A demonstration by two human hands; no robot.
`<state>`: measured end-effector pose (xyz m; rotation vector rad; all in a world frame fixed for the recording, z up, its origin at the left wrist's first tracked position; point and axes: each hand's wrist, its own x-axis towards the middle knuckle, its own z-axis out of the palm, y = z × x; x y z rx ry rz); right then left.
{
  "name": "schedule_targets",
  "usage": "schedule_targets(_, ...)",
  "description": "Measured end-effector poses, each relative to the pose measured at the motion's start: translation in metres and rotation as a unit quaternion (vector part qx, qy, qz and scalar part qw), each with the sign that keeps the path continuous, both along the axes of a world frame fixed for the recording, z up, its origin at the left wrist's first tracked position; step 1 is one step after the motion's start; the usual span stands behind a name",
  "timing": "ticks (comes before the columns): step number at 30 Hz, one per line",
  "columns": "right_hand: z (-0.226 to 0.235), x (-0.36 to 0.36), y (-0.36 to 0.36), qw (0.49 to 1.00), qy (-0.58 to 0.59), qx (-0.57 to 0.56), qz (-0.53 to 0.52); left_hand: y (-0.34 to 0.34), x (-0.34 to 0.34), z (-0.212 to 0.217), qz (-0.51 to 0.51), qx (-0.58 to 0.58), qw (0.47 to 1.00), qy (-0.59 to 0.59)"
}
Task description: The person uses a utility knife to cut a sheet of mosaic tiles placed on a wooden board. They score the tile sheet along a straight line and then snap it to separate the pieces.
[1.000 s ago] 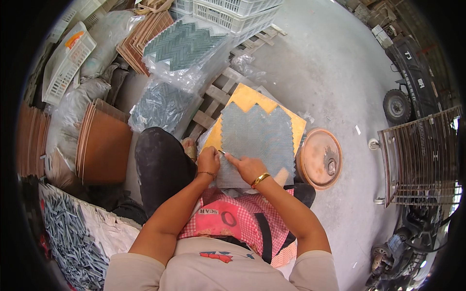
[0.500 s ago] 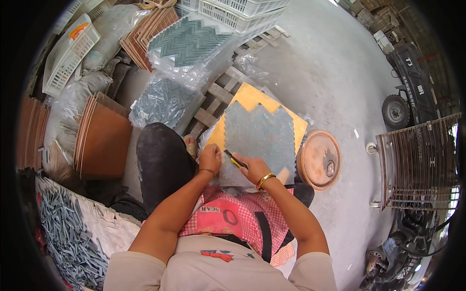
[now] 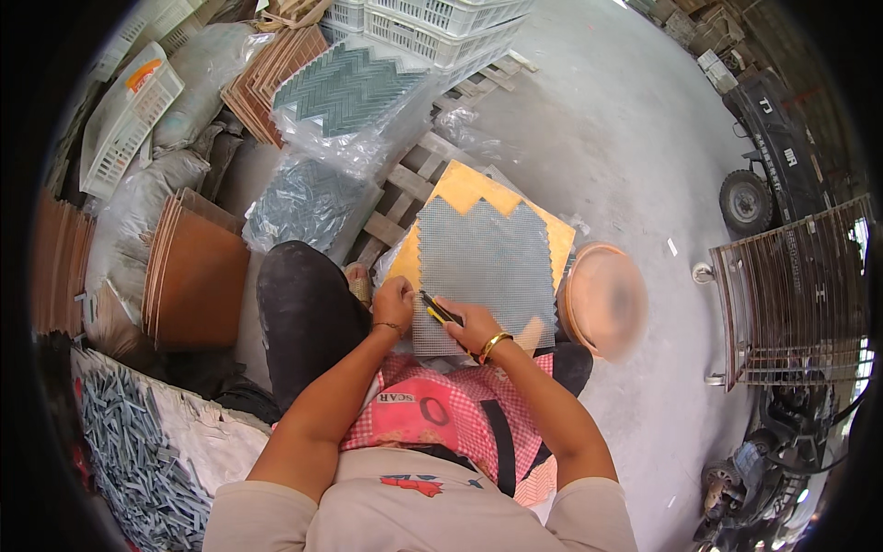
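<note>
A mesh-backed sheet of grey-green mosaic tile [image 3: 487, 262] with zigzag edges lies on a yellow board [image 3: 467, 184] in front of me. My right hand [image 3: 473, 329] grips a black and yellow utility knife [image 3: 441, 313] over the sheet's lower left part. The knife's tip points toward the sheet's left edge, close to my left fingers. My left hand [image 3: 394, 305] is closed at that edge, its fingertips pressed together; what they pinch is too small to make out.
An orange-brown round lid or basin [image 3: 602, 304] stands right of the board. Herringbone tile sheets [image 3: 349, 87] are stacked beyond on pallets [image 3: 405, 189], near white crates [image 3: 451, 32]. Brown boards [image 3: 195, 276] and a heap of loose tile strips [image 3: 138, 460] are at left; a cart rack [image 3: 791, 294] is at right.
The whole view has shifted slightly. My right hand and the knife have moved a little relative to the sheet, the tip staying by its left edge. My left hand remains closed there.
</note>
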<state>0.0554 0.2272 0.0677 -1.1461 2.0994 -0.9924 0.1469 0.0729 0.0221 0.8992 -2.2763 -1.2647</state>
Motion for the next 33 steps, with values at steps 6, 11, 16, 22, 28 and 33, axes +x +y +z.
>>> schedule_targets(6, 0.044, 0.012, 0.002, 0.970, -0.177, 0.158, -0.045, -0.001, 0.002, -0.004, -0.009, 0.013, 1.000, 0.006)
schedule_targets(11, 0.042, 0.021, 0.007, 0.976, -0.158, 0.121, -0.091, -0.007, 0.002, -0.002, -0.021, 0.010, 0.999, 0.023)
schedule_targets(16, 0.043, 0.008, 0.037, 0.965, -0.182, 0.063, -0.180, 0.005, 0.003, 0.020, -0.023, 0.083, 0.996, 0.002)
schedule_targets(22, 0.015, 0.003, 0.049, 0.993, 0.015, -0.018, -0.114, 0.016, 0.009, 0.028, -0.039, -0.078, 0.993, -0.076)
schedule_targets(28, 0.023, 0.010, 0.014, 0.989, 0.126, 0.072, 0.026, 0.011, 0.011, 0.013, -0.033, -0.028, 0.992, -0.120)
schedule_targets(33, 0.017, 0.003, 0.002, 0.972, 0.168, 0.132, 0.103, 0.014, 0.011, 0.001, 0.006, -0.049, 0.993, -0.106)
